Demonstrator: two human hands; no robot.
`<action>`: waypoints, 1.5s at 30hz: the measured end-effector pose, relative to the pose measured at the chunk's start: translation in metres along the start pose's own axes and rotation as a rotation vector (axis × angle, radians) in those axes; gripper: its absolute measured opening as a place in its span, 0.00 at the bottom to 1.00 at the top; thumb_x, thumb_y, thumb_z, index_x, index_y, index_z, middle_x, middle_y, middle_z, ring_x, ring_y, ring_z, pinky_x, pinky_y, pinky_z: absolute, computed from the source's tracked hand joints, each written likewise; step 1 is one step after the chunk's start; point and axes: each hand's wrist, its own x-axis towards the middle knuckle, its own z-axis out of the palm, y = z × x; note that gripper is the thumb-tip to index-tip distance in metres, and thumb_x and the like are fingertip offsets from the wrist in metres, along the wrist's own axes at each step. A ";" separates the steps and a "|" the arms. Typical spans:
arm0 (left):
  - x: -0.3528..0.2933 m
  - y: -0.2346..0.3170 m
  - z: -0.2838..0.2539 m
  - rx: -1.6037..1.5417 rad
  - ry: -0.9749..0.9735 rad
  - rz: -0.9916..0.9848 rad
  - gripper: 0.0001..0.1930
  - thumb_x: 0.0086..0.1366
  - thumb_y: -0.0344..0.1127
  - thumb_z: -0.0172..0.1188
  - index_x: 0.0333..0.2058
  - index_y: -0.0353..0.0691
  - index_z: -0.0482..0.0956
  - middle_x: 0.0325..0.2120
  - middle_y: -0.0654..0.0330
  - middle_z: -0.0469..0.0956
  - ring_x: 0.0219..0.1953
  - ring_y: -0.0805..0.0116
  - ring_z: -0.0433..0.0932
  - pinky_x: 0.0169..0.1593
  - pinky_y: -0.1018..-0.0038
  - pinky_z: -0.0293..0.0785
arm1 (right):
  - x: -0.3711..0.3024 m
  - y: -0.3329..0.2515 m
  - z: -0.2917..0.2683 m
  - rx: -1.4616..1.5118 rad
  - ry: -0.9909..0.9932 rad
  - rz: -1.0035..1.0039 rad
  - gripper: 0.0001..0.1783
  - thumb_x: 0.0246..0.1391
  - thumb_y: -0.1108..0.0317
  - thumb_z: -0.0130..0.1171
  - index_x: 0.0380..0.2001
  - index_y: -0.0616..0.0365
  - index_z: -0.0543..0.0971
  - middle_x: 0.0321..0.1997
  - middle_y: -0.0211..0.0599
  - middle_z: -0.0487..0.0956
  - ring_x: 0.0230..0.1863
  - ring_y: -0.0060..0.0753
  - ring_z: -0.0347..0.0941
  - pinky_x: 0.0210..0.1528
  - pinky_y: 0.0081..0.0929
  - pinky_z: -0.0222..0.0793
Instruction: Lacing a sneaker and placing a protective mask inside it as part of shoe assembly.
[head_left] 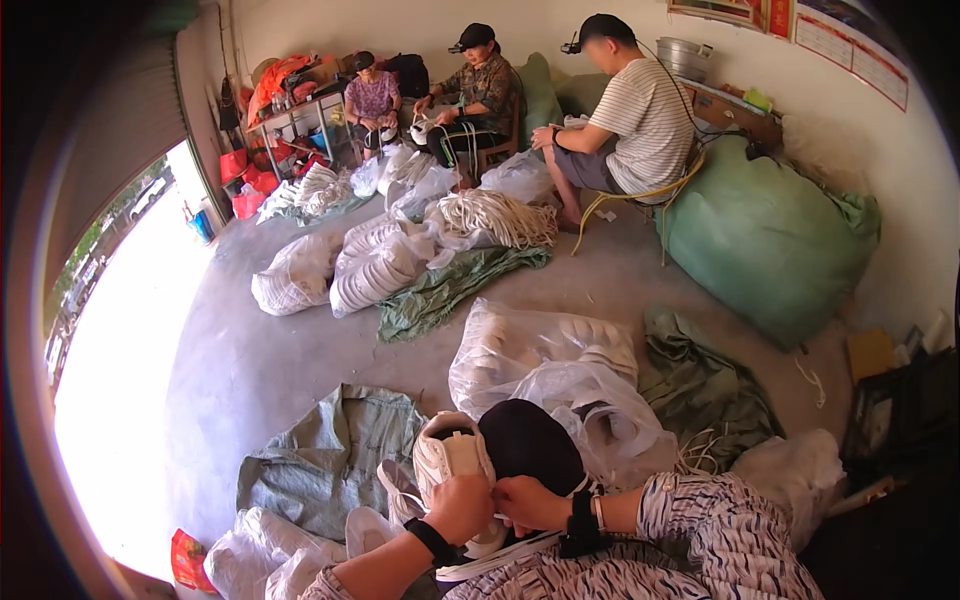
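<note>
Low in the view, the person's left hand closes its fingers around the heel end of a white sneaker, which stands tilted with its toe pointing away, just in front of the person's lap. The right hand meets it at the same end, fingers curled and pinched together on the shoe's edge or something small there; what exactly they pinch is too small to tell. Both wrists wear dark bands. A black rounded shape sits right beside the sneaker, touching it on the right. Behind it lie clear plastic bags stuffed with white shoe parts, and a green sack lies flat on the concrete floor to the left. Across the room, three other people sit among more white bundles, well apart from these hands.
</note>
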 end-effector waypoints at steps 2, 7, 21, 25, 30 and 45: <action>0.002 -0.006 -0.002 -0.106 -0.023 -0.008 0.11 0.54 0.39 0.54 0.28 0.37 0.79 0.24 0.49 0.79 0.29 0.47 0.80 0.35 0.59 0.76 | 0.007 0.004 0.002 0.307 -0.112 0.382 0.12 0.57 0.64 0.50 0.30 0.63 0.74 0.21 0.36 0.76 0.17 0.25 0.74 0.17 0.23 0.68; -0.003 -0.013 0.009 -0.172 0.072 0.040 0.12 0.56 0.40 0.51 0.29 0.38 0.78 0.23 0.47 0.78 0.28 0.44 0.78 0.34 0.58 0.74 | 0.013 0.010 -0.011 -0.256 -0.074 -0.098 0.12 0.53 0.63 0.54 0.29 0.62 0.74 0.23 0.43 0.76 0.22 0.38 0.77 0.21 0.32 0.71; 0.006 -0.024 -0.011 -0.578 0.033 0.014 0.12 0.60 0.36 0.48 0.29 0.39 0.80 0.19 0.56 0.79 0.25 0.61 0.80 0.33 0.67 0.74 | 0.033 -0.012 -0.045 -0.919 -0.212 -0.796 0.10 0.42 0.63 0.57 0.29 0.53 0.78 0.19 0.42 0.76 0.25 0.48 0.76 0.29 0.41 0.71; 0.020 -0.023 -0.008 -0.120 -0.089 0.127 0.11 0.58 0.36 0.50 0.29 0.41 0.81 0.18 0.56 0.79 0.27 0.59 0.80 0.34 0.66 0.75 | 0.026 -0.008 -0.051 -0.861 -0.220 -0.802 0.10 0.43 0.61 0.57 0.29 0.54 0.77 0.19 0.42 0.76 0.25 0.48 0.76 0.28 0.41 0.71; 0.039 -0.003 -0.036 0.066 -0.404 0.239 0.13 0.58 0.38 0.50 0.29 0.38 0.81 0.17 0.61 0.80 0.23 0.67 0.81 0.31 0.71 0.76 | 0.032 0.013 -0.042 -0.926 -0.154 -0.855 0.10 0.46 0.61 0.57 0.31 0.53 0.75 0.18 0.40 0.75 0.22 0.45 0.75 0.24 0.37 0.70; 0.060 0.016 -0.059 -0.111 -0.754 -0.115 0.14 0.59 0.42 0.56 0.34 0.38 0.81 0.19 0.61 0.81 0.19 0.73 0.78 0.20 0.78 0.73 | 0.035 0.013 -0.041 -0.802 0.084 -0.949 0.06 0.46 0.64 0.57 0.25 0.54 0.75 0.14 0.39 0.74 0.17 0.42 0.75 0.18 0.35 0.68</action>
